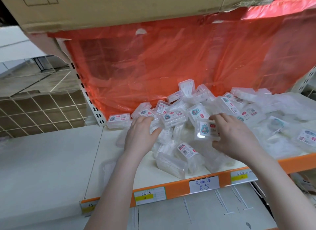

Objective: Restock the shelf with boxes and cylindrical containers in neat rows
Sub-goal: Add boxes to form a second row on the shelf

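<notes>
Hands are both deep in a messy heap of clear plastic boxes (172, 120) dumped on the white shelf (51, 161). Right hand (234, 135) has its fingers curled over the top edge and thumb under the bottom of one labelled box (206, 129), holding it up on its long edge, label facing the camera. Left hand (141, 134) lies palm down on the pile with fingers curled into the boxes, but can't really tell if it's actually gripping one. Boxes lie every which way, some flat, some tilted, one near the front (186, 152) showing a barcode label. Orange plastic sheet (171, 62) hangs behind, cardboard carton (119, 5) sits overhead. Handwritten price tag (204, 184) sticks on the orange shelf edge, wire grid (42, 108) off to the left.
</notes>
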A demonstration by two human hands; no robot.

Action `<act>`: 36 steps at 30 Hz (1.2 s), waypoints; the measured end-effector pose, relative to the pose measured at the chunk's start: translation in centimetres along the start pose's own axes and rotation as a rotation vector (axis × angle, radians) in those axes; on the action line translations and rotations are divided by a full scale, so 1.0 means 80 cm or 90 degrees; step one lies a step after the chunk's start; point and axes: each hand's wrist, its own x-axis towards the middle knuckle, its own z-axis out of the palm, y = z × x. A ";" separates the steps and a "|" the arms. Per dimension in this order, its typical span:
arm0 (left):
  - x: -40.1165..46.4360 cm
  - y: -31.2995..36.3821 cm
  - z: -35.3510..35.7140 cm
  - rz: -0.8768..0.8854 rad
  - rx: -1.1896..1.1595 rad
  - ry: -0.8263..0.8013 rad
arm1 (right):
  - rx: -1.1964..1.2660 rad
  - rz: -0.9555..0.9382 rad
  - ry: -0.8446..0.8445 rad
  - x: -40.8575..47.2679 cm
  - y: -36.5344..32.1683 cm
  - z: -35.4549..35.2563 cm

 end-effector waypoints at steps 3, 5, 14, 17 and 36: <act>0.021 0.014 0.004 0.055 0.029 -0.038 | -0.004 0.042 0.014 -0.008 0.006 -0.004; 0.035 0.024 0.009 0.074 0.042 -0.072 | 0.007 0.064 0.018 -0.013 0.008 -0.007; 0.083 0.038 0.038 0.099 0.111 -0.182 | 0.036 0.123 0.022 -0.029 0.012 -0.010; 0.087 0.039 0.042 0.099 0.113 -0.184 | 0.042 0.120 0.031 -0.033 0.016 -0.008; 0.019 0.044 -0.014 0.049 0.141 -0.012 | 0.143 0.088 0.039 -0.031 0.023 0.004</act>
